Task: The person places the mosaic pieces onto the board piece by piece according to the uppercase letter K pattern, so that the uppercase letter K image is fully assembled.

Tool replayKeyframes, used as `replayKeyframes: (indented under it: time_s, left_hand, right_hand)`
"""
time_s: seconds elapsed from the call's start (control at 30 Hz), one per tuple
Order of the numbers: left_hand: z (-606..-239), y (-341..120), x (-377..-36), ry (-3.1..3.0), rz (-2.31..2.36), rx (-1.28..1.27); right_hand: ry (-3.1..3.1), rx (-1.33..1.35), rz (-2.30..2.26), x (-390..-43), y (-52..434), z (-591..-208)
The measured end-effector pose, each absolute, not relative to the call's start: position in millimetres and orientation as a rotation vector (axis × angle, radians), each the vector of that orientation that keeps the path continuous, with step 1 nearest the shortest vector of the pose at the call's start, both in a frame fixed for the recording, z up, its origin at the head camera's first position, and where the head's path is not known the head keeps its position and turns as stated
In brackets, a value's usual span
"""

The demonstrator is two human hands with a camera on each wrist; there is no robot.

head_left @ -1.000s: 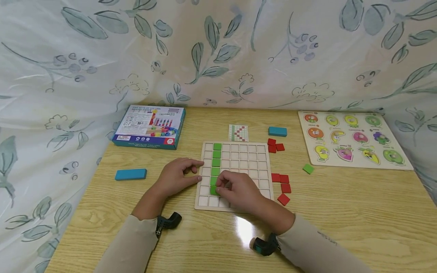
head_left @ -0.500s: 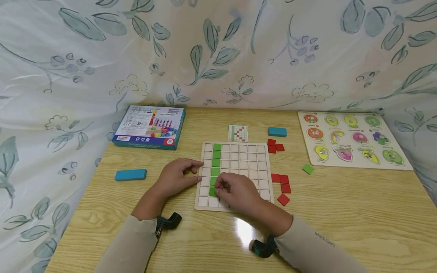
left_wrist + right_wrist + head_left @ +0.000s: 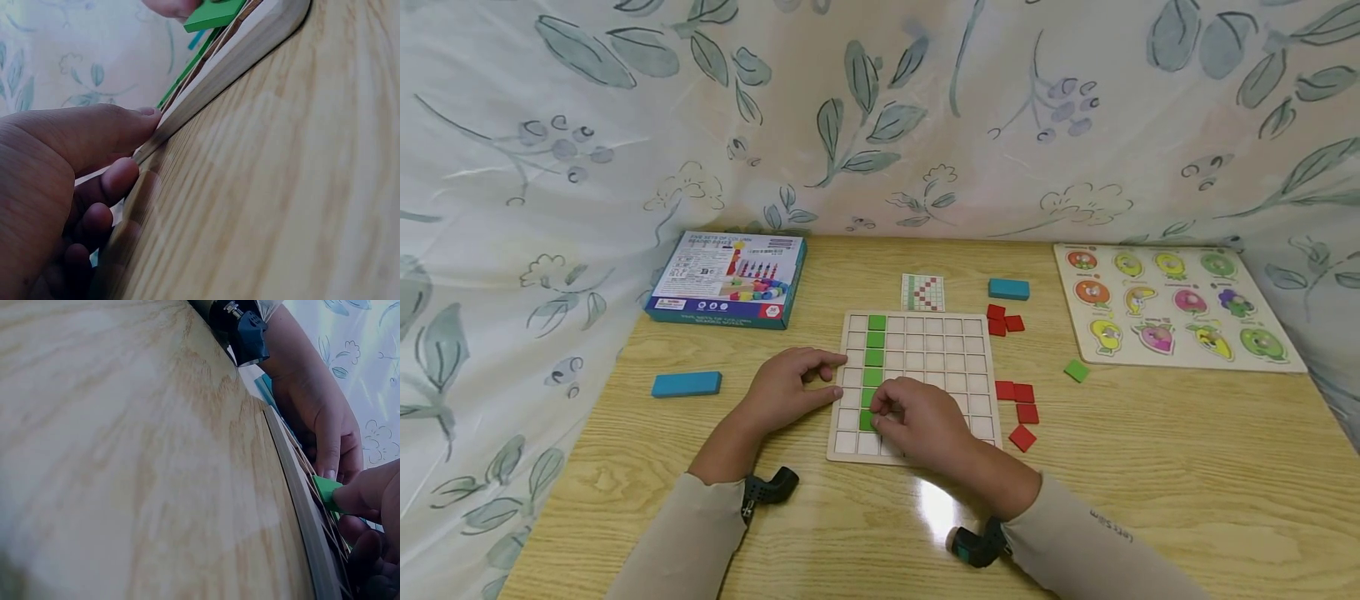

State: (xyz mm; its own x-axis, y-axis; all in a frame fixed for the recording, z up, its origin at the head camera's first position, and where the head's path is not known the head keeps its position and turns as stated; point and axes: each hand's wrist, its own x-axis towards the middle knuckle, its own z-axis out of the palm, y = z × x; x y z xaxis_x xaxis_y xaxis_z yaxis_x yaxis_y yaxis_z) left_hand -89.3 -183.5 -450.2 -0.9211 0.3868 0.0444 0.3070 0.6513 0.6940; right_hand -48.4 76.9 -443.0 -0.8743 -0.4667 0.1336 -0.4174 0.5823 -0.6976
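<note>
A pale wooden grid board lies on the table, with a column of green square tiles in its second column from the left. My right hand pinches another green tile between thumb and fingers at the lower end of that column. In the left wrist view this green tile sits tilted at the board's top face; the right wrist view shows the thumb on the tile. My left hand touches the board's left edge with thumb and index fingertips, its other fingers loosely bent.
Red tiles lie in two groups right of the board, with one loose green tile farther right. Behind the board is a small pattern card. Blue blocks, a puzzle box and a fruit puzzle board stand around.
My right hand has shifted very slightly left with the pinched green tile, which now lies closer in line with the column. The left hand stays at the board's edge.
</note>
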Motion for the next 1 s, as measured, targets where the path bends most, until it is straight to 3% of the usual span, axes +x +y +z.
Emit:
replayKeyframes:
  time_s: [1.0]
  left_hand:
    - [-452.2,-183.8,-89.3,2.759,1.12,0.563]
  right_hand:
    - [2.755,-0.741,-1.051,-47.6,79.3,-443.1]
